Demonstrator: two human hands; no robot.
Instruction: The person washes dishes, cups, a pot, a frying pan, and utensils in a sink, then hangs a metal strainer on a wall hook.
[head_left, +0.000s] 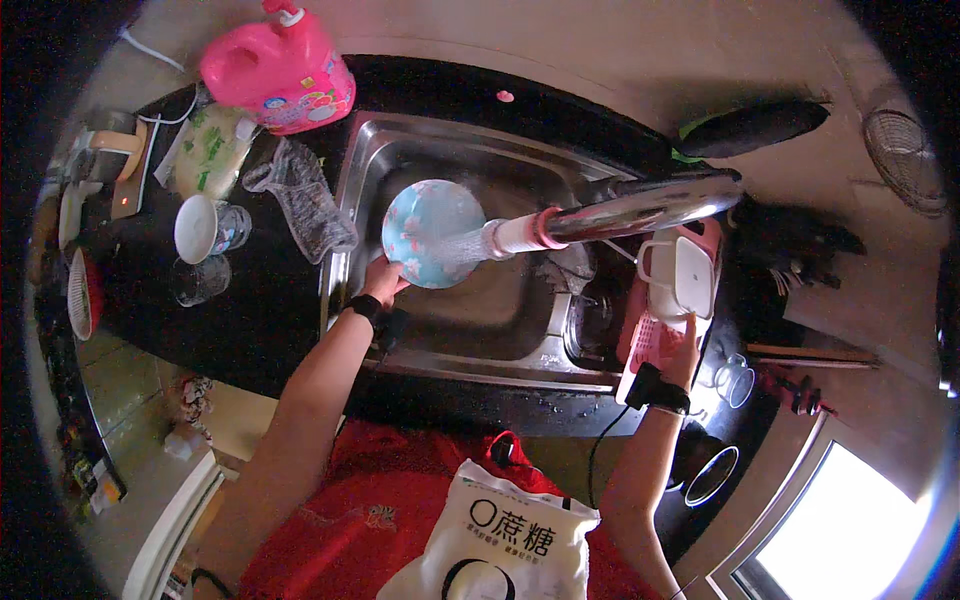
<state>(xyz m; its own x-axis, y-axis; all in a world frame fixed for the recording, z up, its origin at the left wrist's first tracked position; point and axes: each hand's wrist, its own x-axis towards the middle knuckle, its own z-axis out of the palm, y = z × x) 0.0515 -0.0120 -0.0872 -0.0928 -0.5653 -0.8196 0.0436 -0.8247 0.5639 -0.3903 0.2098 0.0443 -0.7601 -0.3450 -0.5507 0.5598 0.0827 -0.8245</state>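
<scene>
Over the stainless steel sink (465, 330) my left hand (385, 281) grips the lower left rim of a light blue bowl or plate with a pink floral pattern (431, 225). Water from the faucet (637, 210) runs onto it. At the right, my right hand (684, 349) touches the lower edge of a white handled container (679, 277), which lies upside down on a pink drying rack (652, 345). Whether those fingers grip it or only rest against it is hard to tell.
A pink detergent jug (281, 75), a crumpled clear plastic bag (304, 199), a white bowl (196, 229) and a glass (202, 281) stand left of the sink. A glass jar (733, 381) and a dark pot (701, 465) are at the right. A white printed bag (502, 532) hangs before my red apron.
</scene>
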